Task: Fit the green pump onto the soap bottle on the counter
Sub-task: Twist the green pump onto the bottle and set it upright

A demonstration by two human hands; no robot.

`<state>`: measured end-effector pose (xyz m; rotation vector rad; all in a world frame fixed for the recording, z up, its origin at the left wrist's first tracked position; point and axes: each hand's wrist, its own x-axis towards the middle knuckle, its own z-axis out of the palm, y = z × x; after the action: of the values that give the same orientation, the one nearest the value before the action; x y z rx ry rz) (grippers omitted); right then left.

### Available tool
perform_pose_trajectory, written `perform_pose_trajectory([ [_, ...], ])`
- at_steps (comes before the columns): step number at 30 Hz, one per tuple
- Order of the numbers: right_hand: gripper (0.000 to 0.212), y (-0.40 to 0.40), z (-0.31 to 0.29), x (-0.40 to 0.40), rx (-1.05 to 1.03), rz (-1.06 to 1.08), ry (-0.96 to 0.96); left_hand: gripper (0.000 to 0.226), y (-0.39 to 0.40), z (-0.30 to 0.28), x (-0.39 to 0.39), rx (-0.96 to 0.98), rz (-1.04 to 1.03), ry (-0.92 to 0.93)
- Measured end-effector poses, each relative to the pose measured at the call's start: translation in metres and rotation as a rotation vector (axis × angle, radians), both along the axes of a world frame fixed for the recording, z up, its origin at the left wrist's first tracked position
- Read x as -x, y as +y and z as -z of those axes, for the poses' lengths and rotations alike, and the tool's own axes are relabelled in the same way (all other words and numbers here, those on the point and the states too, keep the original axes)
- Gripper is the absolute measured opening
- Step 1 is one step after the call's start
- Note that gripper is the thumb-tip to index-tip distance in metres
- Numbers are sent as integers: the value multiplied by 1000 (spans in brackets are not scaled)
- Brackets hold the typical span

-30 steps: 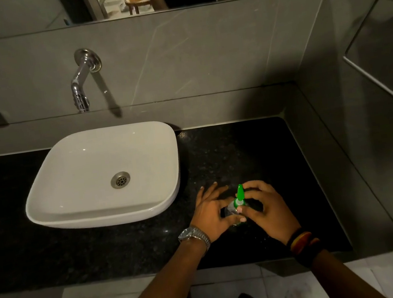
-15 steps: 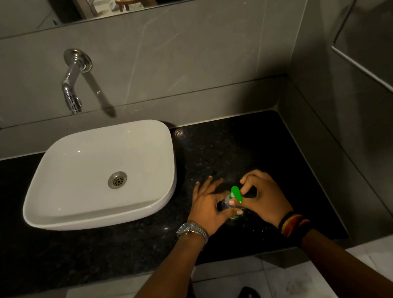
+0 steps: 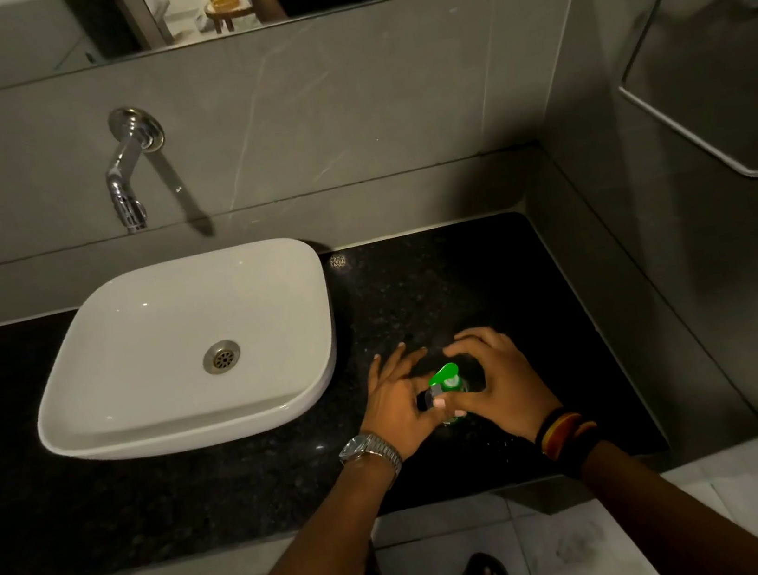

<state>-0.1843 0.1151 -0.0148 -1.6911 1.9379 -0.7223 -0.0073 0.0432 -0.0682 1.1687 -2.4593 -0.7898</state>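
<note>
The green pump (image 3: 446, 376) sits on top of the clear soap bottle (image 3: 431, 398), which stands on the black counter (image 3: 439, 279) right of the basin. My left hand (image 3: 397, 394) wraps the bottle from the left, its outer fingers spread. My right hand (image 3: 497, 380) grips the pump's collar from the right with thumb and fingers. The pump's nozzle points left and towards me. Most of the bottle is hidden between my hands.
A white basin (image 3: 181, 349) sits on the counter's left half under a chrome wall tap (image 3: 127, 176). A grey tiled side wall with a metal towel rail (image 3: 686, 132) bounds the counter on the right. A mirror runs along the top.
The pump's nozzle has turned from pointing up and away to pointing left under my right hand's fingers. Both hands stay on the bottle; the camera has shifted slightly.
</note>
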Motion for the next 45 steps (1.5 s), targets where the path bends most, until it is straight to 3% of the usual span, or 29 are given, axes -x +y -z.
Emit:
perform_pose_trajectory([
  [3,37,1,2,7,12,-94,31,54,2,1,1,5,-13,6],
  [5,30,-2,2,5,36,-47,69,54,2,2,1,10,-14,8],
  [8,41,-8,0,-3,32,56,82,57,0,1,0,11,-7,12],
  [11,46,-4,2,1,2,-14,20,63,0,3,0,17,-4,19],
  [16,33,-6,5,9,27,-121,48,57,0,2,1,22,-16,11],
  [21,32,0,13,5,118,-129,204,58,3,1,2,28,-27,20],
  [25,35,8,23,-6,192,-39,256,54,7,-1,3,50,-37,21],
  [31,38,7,15,-12,135,28,222,54,7,-3,2,59,-36,0],
  [35,62,-3,-18,10,41,-214,81,57,6,-3,2,57,-37,2],
  [38,48,-15,-46,22,58,-470,380,60,7,0,2,37,-38,27],
  [41,44,-30,-68,28,75,-586,715,59,6,0,1,38,-30,18],
  [45,72,-37,-77,27,146,-647,881,56,5,1,2,65,-30,18],
])
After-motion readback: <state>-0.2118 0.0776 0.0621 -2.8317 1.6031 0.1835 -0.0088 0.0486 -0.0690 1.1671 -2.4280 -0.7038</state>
